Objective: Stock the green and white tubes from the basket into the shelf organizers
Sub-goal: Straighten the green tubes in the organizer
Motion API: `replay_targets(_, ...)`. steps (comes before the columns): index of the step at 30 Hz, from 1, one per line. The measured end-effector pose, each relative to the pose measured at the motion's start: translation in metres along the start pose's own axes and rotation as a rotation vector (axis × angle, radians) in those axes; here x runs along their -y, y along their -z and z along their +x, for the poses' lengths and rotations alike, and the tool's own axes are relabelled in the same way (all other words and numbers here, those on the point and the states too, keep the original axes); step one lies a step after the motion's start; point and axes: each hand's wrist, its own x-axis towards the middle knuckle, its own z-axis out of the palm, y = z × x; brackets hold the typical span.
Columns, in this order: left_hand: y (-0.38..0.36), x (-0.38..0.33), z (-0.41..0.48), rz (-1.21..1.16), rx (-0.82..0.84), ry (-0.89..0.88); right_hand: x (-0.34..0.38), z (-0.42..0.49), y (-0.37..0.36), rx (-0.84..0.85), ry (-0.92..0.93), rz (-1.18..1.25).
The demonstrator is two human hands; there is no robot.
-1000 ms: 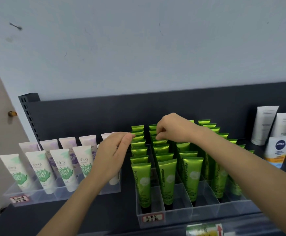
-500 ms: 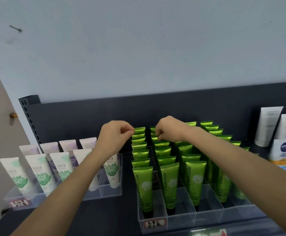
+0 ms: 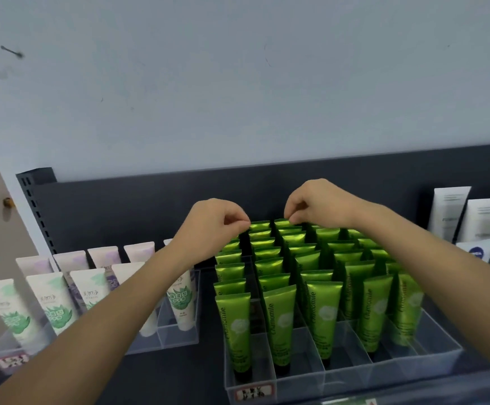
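Rows of shiny green tubes [image 3: 278, 323] stand in a clear divided organizer [image 3: 354, 375] on the dark shelf. My left hand [image 3: 211, 226] pinches the top edge of a rear green tube [image 3: 259, 226] in a left row. Just to its right, my right hand [image 3: 319, 203] pinches the top of another rear green tube [image 3: 281, 223]. White tubes with green leaf prints [image 3: 51, 302] stand in a second clear organizer [image 3: 176, 337] at the left, partly hidden by my left forearm. The basket is not in view.
Pale tubes with purple print [image 3: 103, 258] stand behind the white ones. Taller white tubes [image 3: 449, 211] and a white box with a blue round logo [image 3: 476, 252] are at the right. The shelf's dark back panel [image 3: 150, 206] rises just behind my hands.
My left hand left the white tubes, moved right and back, and curled onto the rear green tubes. My right hand stayed at the back rows, pinching.
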Motion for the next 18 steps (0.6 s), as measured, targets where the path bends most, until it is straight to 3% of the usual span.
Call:
replay_targets(6, -0.017, -0.035, 0.022, 0.181, 0.163, -0.169, -0.013, -0.025, -0.013, 0.073, -0.012, -0.013)
replay_targets(14, -0.024, -0.038, 0.025, 0.155, 0.133, -0.136, -0.019, -0.031, -0.026, 0.063, 0.011, -0.041)
replay_targets(18, -0.022, -0.043, 0.025, 0.145, 0.136, -0.132, -0.025, -0.041, 0.003, -0.045, -0.028, 0.007)
